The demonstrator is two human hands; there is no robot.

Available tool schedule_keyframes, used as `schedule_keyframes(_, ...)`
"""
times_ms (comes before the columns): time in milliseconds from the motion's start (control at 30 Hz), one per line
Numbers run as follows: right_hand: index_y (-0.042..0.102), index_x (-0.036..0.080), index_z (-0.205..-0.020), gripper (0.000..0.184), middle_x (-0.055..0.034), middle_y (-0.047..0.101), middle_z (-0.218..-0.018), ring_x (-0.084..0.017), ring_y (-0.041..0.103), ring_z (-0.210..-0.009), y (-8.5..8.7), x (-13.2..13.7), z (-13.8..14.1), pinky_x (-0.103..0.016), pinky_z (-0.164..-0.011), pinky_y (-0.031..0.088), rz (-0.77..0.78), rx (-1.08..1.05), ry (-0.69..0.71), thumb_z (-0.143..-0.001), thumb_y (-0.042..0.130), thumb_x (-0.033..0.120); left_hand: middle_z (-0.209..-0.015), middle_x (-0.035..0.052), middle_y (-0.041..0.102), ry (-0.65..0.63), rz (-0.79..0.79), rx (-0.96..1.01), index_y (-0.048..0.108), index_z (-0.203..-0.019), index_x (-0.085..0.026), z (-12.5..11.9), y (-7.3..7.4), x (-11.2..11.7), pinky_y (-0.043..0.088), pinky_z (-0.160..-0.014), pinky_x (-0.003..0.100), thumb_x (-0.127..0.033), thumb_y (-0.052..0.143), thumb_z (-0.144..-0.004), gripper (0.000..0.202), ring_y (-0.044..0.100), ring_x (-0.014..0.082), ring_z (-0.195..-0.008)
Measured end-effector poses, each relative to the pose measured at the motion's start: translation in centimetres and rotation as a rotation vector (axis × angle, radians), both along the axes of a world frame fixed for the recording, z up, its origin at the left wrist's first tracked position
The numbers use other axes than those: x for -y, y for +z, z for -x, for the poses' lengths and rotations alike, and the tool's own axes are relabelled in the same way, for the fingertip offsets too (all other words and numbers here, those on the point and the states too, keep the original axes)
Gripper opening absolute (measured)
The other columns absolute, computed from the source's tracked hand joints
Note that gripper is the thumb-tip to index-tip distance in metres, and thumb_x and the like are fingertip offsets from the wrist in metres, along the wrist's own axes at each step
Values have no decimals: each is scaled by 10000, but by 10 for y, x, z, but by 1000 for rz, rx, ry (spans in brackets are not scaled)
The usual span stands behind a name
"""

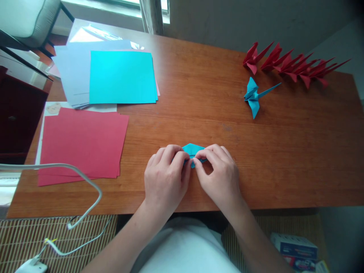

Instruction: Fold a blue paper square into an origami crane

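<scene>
Near the table's front edge, a small folded piece of blue paper (193,149) lies between my two hands, its sides partly hidden under my fingers. My left hand (167,172) pinches its left and front part with thumb and forefinger. From the other side my right hand (220,170) pinches it too, thumb tip near the left thumb. Farther off to the right stands a finished blue paper crane (253,98) with spread wings. Behind it, several red paper cranes (294,68) sit close together in a row.
Blue sheets (122,77) lie over white sheets (69,72) at the back left of the wooden table (187,102). Red sheets (82,146) lie in front of them. A white cable (93,182) crosses the left front corner. A chair (28,19) stands beyond.
</scene>
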State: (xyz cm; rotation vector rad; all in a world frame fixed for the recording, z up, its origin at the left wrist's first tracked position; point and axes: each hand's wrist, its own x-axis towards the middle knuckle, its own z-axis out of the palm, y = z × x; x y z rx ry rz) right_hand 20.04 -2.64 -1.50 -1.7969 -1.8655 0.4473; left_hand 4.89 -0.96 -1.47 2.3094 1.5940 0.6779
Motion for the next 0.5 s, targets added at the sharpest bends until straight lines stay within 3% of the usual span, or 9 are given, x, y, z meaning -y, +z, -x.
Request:
schedule_keyframes(300, 649, 244, -892, 38, -66, 670, -914, -247, 554, -858, -6, 8, 2, -387, -762, 464, -66, 42, -50, -928, 641, 237, -935, 55, 690, 4, -17, -29, 624, -850, -218, -1, 0, 0, 460, -721, 361, -248, 594, -946, 105, 598, 214, -838)
schedule_keyframes(500, 665, 228, -901, 71, -59, 680, -901, -233, 570, -859, -9, 15, -17, -368, -777, 465, -92, 77, -98, -953, 617, 227, -944, 52, 696, 9, -27, -55, 621, -842, -216, -2, -1, 0, 450, -733, 349, -268, 591, -956, 128, 610, 213, -851)
